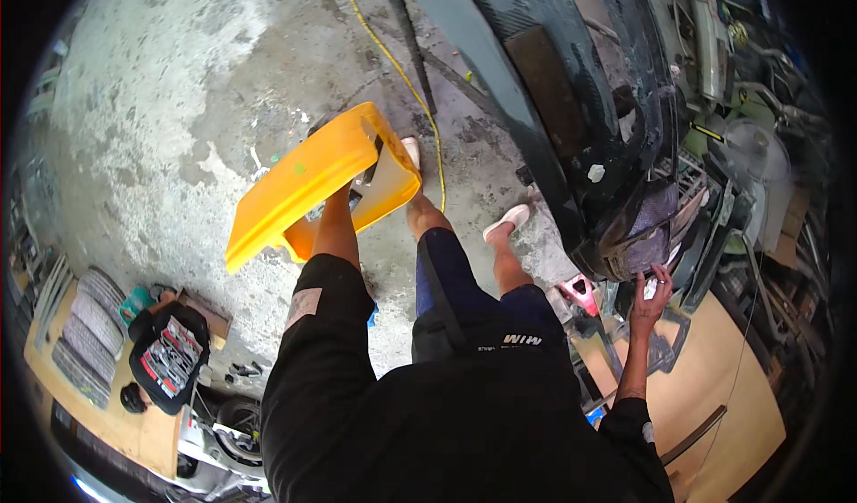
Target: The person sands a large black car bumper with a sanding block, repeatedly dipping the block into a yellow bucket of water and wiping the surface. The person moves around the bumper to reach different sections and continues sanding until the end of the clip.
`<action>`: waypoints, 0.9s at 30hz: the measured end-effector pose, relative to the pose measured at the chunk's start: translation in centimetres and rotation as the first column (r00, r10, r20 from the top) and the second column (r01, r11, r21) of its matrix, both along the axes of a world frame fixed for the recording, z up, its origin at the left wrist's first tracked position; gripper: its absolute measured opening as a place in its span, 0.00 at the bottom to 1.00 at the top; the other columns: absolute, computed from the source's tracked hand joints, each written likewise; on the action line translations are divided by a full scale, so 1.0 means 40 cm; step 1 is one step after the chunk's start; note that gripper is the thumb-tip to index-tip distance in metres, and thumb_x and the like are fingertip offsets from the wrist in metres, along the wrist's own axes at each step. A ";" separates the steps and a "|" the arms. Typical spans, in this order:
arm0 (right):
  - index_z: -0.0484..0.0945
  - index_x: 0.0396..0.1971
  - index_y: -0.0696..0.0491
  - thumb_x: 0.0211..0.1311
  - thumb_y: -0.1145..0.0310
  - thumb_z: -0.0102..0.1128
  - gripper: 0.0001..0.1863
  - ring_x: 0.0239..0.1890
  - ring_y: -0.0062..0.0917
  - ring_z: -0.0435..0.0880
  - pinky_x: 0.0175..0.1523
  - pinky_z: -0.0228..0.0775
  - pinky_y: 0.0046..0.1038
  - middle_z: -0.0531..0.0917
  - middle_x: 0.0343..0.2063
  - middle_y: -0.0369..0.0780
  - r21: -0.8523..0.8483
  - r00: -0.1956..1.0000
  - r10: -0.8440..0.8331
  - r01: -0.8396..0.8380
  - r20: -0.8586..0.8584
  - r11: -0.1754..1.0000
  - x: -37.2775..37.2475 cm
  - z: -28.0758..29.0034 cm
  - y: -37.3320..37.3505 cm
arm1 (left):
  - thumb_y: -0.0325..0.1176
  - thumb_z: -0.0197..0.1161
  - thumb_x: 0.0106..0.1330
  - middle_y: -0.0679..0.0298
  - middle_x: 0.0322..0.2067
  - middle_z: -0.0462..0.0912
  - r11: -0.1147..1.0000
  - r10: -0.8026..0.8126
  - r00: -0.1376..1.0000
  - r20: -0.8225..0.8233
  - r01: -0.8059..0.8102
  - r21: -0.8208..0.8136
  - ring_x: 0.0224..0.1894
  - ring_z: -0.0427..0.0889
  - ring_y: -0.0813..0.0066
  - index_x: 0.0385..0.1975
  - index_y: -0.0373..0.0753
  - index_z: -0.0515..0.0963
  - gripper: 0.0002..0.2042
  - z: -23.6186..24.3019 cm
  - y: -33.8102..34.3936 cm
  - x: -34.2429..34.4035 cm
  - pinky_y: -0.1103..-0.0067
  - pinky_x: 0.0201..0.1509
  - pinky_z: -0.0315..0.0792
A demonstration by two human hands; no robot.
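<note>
Yellow moulded part point(308, 177), hollow, tilted, 10 o'clock just off centre, above the concrete floor point(178, 164). Left forearm point(337, 231) runs up into its opening; left hand hidden behind the yellow wall, so can't tell if it's gripping. Right hand point(652, 299) well apart from the left, at 3 to 4 o'clock, fingers bent upward at the lower end of a big dark car part point(486, 43); something whitish by the fingers, too small to name. Can't tell if that hand is clamped on anything. Dark part spans 12 to 3 o'clock, brown rectangular piece point(546, 88) lying on it at 1. Yellow cable point(393, 61) snakes down from 12 o'clock, passing right of the yellow part. Pale shoe point(507, 222) near centre toward 3. Pink item point(580, 295) between 3 and 4, just left of the right hand. Tan board point(741, 396) at 4. Metal pipes point(711, 52) at 2, outer edge. Another person point(170, 351), dark top with printed back, at 8, beside grey rolls point(89, 329).
</note>
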State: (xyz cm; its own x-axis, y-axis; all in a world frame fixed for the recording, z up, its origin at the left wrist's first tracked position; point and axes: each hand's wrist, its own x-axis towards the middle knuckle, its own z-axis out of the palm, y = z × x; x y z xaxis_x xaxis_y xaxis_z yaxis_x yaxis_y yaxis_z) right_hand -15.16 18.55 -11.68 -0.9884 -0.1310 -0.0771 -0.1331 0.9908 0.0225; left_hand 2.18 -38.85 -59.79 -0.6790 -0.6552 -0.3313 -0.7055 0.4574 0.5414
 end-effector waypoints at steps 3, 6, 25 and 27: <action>0.79 0.55 0.55 0.65 0.68 0.69 0.20 0.63 0.44 0.73 0.70 0.60 0.41 0.76 0.58 0.48 -0.063 0.998 -0.022 0.025 0.052 0.998 0.020 -0.038 -0.044 | 0.36 0.63 0.70 0.47 0.59 0.78 0.998 0.052 0.997 0.050 -0.054 0.042 0.63 0.72 0.41 0.65 0.47 0.74 0.23 -0.001 0.014 0.087 0.53 0.67 0.62; 0.79 0.55 0.55 0.64 0.69 0.70 0.20 0.63 0.45 0.72 0.70 0.60 0.41 0.75 0.59 0.47 -0.102 0.997 -0.057 0.063 0.054 0.993 0.031 -0.035 -0.021 | 0.35 0.61 0.71 0.47 0.59 0.78 0.959 -0.229 0.967 0.111 0.244 -0.146 0.62 0.72 0.40 0.65 0.44 0.72 0.23 0.061 0.005 0.081 0.54 0.66 0.62; 0.75 0.56 0.63 0.62 0.53 0.73 0.33 0.57 0.47 0.79 0.63 0.71 0.40 0.79 0.53 0.52 -0.686 0.967 -0.256 0.184 -0.004 0.704 0.018 -0.152 0.108 | 0.25 0.69 0.66 0.54 0.43 0.80 0.629 -0.584 0.512 -0.629 0.776 0.048 0.42 0.83 0.56 0.58 0.37 0.79 0.20 1.227 0.738 -0.497 0.69 0.47 0.77; 0.74 0.57 0.63 0.62 0.52 0.73 0.34 0.57 0.48 0.80 0.62 0.72 0.41 0.78 0.54 0.53 -0.757 0.967 -0.254 0.190 0.032 0.626 -0.031 -0.165 0.101 | 0.26 0.68 0.67 0.52 0.40 0.80 0.597 -0.621 0.459 -0.635 0.803 -0.003 0.39 0.82 0.55 0.57 0.36 0.79 0.19 1.254 0.869 -0.576 0.69 0.42 0.77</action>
